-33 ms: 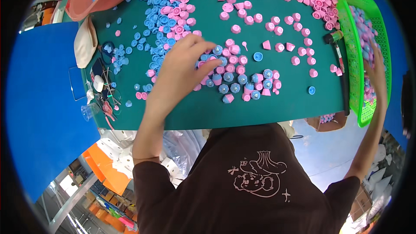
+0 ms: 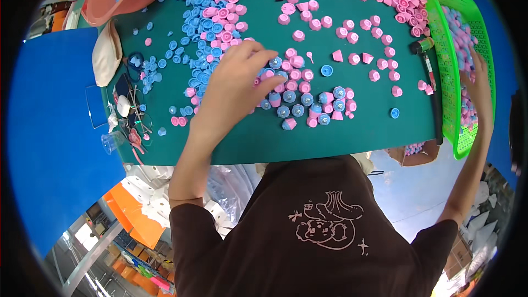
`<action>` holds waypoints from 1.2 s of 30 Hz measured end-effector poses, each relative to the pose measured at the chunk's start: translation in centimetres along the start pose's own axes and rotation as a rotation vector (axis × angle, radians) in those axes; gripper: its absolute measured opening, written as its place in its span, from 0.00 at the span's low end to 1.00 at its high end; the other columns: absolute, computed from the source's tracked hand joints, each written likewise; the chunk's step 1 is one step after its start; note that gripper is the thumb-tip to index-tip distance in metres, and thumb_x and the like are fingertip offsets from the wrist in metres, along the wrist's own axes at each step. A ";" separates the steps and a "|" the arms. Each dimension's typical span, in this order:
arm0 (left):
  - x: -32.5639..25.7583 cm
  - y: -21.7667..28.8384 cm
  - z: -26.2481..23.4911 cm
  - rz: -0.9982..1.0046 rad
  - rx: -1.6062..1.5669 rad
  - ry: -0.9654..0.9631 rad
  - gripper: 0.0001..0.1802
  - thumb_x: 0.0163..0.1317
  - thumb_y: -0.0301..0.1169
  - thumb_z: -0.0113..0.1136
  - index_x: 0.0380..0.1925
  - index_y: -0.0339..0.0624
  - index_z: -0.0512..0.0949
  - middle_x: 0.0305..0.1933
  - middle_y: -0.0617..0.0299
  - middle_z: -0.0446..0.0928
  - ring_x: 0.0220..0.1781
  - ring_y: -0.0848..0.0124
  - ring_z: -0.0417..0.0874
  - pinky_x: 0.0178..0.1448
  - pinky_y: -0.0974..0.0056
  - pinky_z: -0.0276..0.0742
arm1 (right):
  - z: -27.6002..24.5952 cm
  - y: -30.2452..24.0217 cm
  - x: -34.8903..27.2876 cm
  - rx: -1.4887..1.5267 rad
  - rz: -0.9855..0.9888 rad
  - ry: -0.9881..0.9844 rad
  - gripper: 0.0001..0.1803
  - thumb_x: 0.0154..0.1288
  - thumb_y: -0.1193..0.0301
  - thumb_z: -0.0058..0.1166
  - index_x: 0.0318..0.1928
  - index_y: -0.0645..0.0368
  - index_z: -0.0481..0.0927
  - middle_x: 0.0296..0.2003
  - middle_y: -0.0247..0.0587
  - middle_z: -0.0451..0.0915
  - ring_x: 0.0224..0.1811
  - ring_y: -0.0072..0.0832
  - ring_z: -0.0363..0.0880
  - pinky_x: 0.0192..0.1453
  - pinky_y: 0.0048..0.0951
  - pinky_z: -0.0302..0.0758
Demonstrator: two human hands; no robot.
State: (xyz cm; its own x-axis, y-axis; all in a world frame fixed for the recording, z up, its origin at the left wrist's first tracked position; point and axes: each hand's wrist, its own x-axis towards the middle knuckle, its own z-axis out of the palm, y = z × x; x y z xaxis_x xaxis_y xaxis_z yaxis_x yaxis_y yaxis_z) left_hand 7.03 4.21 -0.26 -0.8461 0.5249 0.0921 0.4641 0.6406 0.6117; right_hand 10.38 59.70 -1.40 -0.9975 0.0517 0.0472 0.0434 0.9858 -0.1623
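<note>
The green table bears everything, and along its right edge lies the green mesh basket, a light, slightly springy plastic tray that would probably flex if lifted by one corner and is best taken by its long rim; the right hand rests inside it on the pink and blue pieces there, fingers laid flat, and whether it grips anything cannot be told; at the far left corner sits a pink basin with blue caps in it; the left hand lies spread over the middle of the table, fingers wide and loosely curved, their tips touching the cluster of assembled pink-and-blue caps just before the person; nothing is plainly pinched; loose pink caps scatter beyond and loose blue caps to the left; these caps look small, hard, light and smooth, likely to skitter or roll if nudged, so a pinch across the ribbed sides between thumb and forefinger seems the surest hold.
</note>
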 end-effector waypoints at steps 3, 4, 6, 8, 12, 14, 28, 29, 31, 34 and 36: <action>0.6 -0.5 1.5 0.205 0.179 0.057 0.17 0.51 0.30 0.72 0.41 0.39 0.81 0.41 0.58 0.78 0.36 0.62 0.79 0.40 0.63 0.76 | -4.7 -7.9 1.3 -0.148 -0.055 0.194 0.24 0.66 0.72 0.58 0.62 0.53 0.74 0.61 0.43 0.73 0.60 0.31 0.73 0.60 0.32 0.72; 0.6 -0.7 1.8 0.189 0.167 0.017 0.17 0.50 0.31 0.72 0.41 0.40 0.80 0.41 0.58 0.78 0.36 0.61 0.79 0.40 0.62 0.77 | -4.9 -11.6 1.2 0.072 0.038 0.147 0.19 0.66 0.72 0.58 0.58 0.55 0.77 0.55 0.42 0.76 0.54 0.30 0.75 0.56 0.30 0.74; 0.6 -0.9 1.8 0.184 0.150 -0.025 0.18 0.49 0.31 0.72 0.40 0.40 0.80 0.41 0.58 0.78 0.36 0.61 0.80 0.40 0.62 0.78 | -4.0 -19.1 0.4 0.419 0.014 -0.005 0.13 0.66 0.72 0.58 0.50 0.59 0.80 0.44 0.39 0.80 0.41 0.26 0.78 0.47 0.26 0.76; -0.3 -1.4 1.1 -0.052 0.046 -0.148 0.17 0.48 0.29 0.72 0.39 0.38 0.79 0.40 0.54 0.76 0.37 0.56 0.80 0.41 0.56 0.78 | -0.3 -25.5 0.2 0.663 -0.229 -0.294 0.10 0.65 0.73 0.59 0.46 0.61 0.80 0.39 0.38 0.81 0.34 0.25 0.79 0.40 0.25 0.76; -0.3 -0.7 1.4 0.009 0.064 -0.139 0.16 0.49 0.28 0.71 0.38 0.38 0.79 0.40 0.55 0.76 0.36 0.55 0.82 0.39 0.56 0.79 | 6.0 -31.4 0.8 0.608 -0.519 -0.190 0.12 0.61 0.73 0.61 0.45 0.59 0.79 0.38 0.39 0.82 0.36 0.34 0.82 0.36 0.31 0.78; -0.4 -0.4 1.8 -0.003 0.066 -0.103 0.15 0.50 0.28 0.72 0.38 0.39 0.81 0.37 0.58 0.76 0.34 0.63 0.81 0.38 0.62 0.77 | 8.0 -32.7 1.2 0.622 -0.538 -0.177 0.12 0.61 0.73 0.61 0.45 0.59 0.79 0.37 0.39 0.81 0.36 0.32 0.82 0.36 0.30 0.78; -2.7 -2.0 2.6 -0.468 -1.617 0.151 0.21 0.69 0.38 0.57 0.55 0.35 0.72 0.50 0.55 0.76 0.42 0.71 0.80 0.38 0.69 0.76 | 4.1 -25.0 -2.4 1.424 0.222 -0.545 0.09 0.60 0.70 0.60 0.39 0.60 0.79 0.31 0.29 0.74 0.25 0.13 0.67 0.24 0.18 0.62; -3.1 -2.0 2.8 -0.443 -1.686 0.141 0.22 0.70 0.41 0.55 0.55 0.36 0.72 0.50 0.56 0.76 0.39 0.72 0.78 0.34 0.70 0.73 | 4.5 -25.1 -3.5 1.254 0.130 -0.434 0.12 0.58 0.71 0.63 0.42 0.59 0.80 0.32 0.29 0.74 0.26 0.12 0.66 0.25 0.18 0.62; -4.8 -1.3 3.4 -0.461 -1.487 0.233 0.18 0.70 0.42 0.55 0.49 0.39 0.75 0.45 0.60 0.76 0.32 0.74 0.73 0.28 0.73 0.65 | 3.8 -26.7 -5.3 0.800 -0.045 -0.275 0.26 0.51 0.68 0.71 0.53 0.53 0.80 0.38 0.31 0.74 0.29 0.16 0.69 0.30 0.18 0.66; -6.4 0.7 3.9 -0.495 -0.538 0.214 0.10 0.57 0.28 0.68 0.39 0.41 0.80 0.37 0.66 0.76 0.34 0.73 0.75 0.33 0.69 0.69 | 4.9 -27.7 -7.7 0.520 -0.274 -0.204 0.40 0.47 0.57 0.73 0.63 0.48 0.73 0.47 0.39 0.72 0.36 0.36 0.79 0.38 0.32 0.78; -6.6 2.4 5.0 -0.255 -0.193 0.231 0.19 0.48 0.26 0.74 0.42 0.42 0.80 0.37 0.63 0.76 0.36 0.71 0.76 0.37 0.69 0.71 | 5.4 -28.2 -7.8 0.477 -0.259 -0.223 0.40 0.49 0.57 0.72 0.63 0.48 0.72 0.47 0.39 0.72 0.36 0.37 0.79 0.38 0.34 0.79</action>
State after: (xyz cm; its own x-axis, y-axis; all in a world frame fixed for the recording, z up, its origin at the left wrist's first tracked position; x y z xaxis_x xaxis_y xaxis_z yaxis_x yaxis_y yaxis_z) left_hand 15.00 5.05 -3.33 -0.9748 0.2086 0.0791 0.1922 0.6054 0.7723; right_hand 16.66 30.62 -2.51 -0.9621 -0.2668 -0.0560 -0.1808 0.7783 -0.6013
